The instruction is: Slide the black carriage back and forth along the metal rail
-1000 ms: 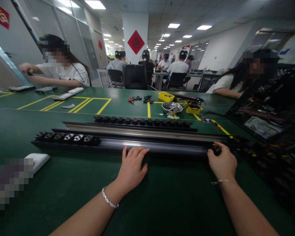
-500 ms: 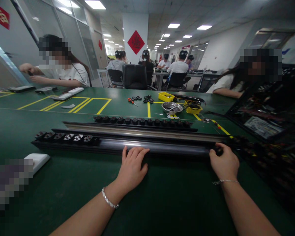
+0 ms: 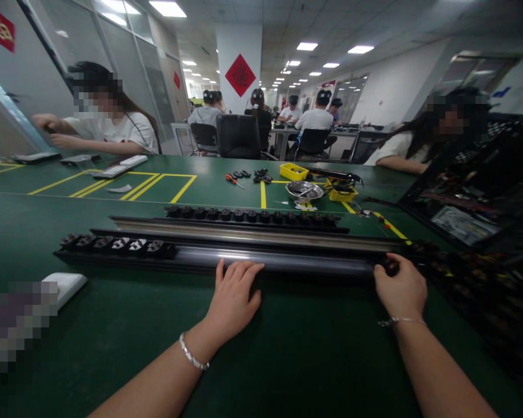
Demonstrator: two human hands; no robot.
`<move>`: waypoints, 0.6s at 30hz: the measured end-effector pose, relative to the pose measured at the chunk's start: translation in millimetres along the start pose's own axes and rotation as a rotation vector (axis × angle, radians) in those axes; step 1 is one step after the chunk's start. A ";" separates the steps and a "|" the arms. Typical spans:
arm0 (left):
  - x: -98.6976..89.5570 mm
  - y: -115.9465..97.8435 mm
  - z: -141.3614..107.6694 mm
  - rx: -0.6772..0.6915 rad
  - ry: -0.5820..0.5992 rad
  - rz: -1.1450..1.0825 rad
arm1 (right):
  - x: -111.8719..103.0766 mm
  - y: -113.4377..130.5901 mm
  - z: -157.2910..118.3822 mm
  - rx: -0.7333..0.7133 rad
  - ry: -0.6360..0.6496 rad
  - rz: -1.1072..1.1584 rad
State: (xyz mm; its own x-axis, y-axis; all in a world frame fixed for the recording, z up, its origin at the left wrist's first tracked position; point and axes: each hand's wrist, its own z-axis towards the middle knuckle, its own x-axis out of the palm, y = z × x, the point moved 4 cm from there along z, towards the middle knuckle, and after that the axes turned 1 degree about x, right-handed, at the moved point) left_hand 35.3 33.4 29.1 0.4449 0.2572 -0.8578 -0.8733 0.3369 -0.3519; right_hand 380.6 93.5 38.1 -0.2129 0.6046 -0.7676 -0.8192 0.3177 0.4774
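Observation:
A long black channel [image 3: 287, 264] lies across the green table [image 3: 314, 348], with several black socket modules [image 3: 119, 244] seated in its left part. My left hand [image 3: 235, 293] rests its spread fingertips on the channel's near edge, around the middle. At the channel's right end my right hand [image 3: 401, 287] has thumb and fingers curled round a small black socket piece [image 3: 390, 267], partly hidden by the hand. Behind lie an unfilled metal-toned channel [image 3: 226, 232] and another strip [image 3: 244, 217] with a full row of black sockets.
A metal bowl [image 3: 304, 191], yellow bins [image 3: 293, 171] and an orange screwdriver [image 3: 233, 179] stand farther back. Many dark parts [image 3: 466, 290] are heaped at the right. A white object [image 3: 65, 287] lies at left. People sit across the table on both sides.
My right hand has shifted very slightly to the right with the small black piece. My left hand stays on the channel, nearly unmoved.

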 end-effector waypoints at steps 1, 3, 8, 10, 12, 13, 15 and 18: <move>-0.1 -0.1 0.1 -0.002 0.001 0.000 | -0.5 -1.2 0.8 0.011 0.001 0.003; -0.4 -0.3 0.3 -0.006 0.003 0.001 | -1.6 -4.7 2.4 0.046 -0.003 0.013; -0.9 -0.8 0.1 -0.002 0.002 0.009 | -2.1 -12.3 5.1 0.127 0.005 0.035; -0.9 -0.6 0.0 -0.001 0.001 0.009 | -1.7 -13.8 5.7 0.129 0.004 0.040; -1.0 -0.5 0.1 -0.004 0.001 0.005 | -1.3 -15.8 6.4 0.130 -0.004 0.050; -1.1 -0.5 0.1 -0.005 0.003 0.002 | -1.1 -17.0 6.8 0.131 -0.008 0.055; -1.2 -0.7 0.0 -0.005 0.005 -0.003 | -0.6 -19.5 7.5 0.137 -0.015 0.056; -1.8 -1.2 -0.2 0.002 0.001 -0.005 | -0.2 -22.1 8.0 0.146 -0.012 0.045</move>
State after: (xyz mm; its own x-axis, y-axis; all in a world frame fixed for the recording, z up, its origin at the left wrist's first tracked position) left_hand 35.5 32.3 31.0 0.4495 0.2546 -0.8562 -0.8705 0.3400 -0.3558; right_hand 403.0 92.2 31.2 -0.2408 0.6293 -0.7390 -0.7227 0.3920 0.5693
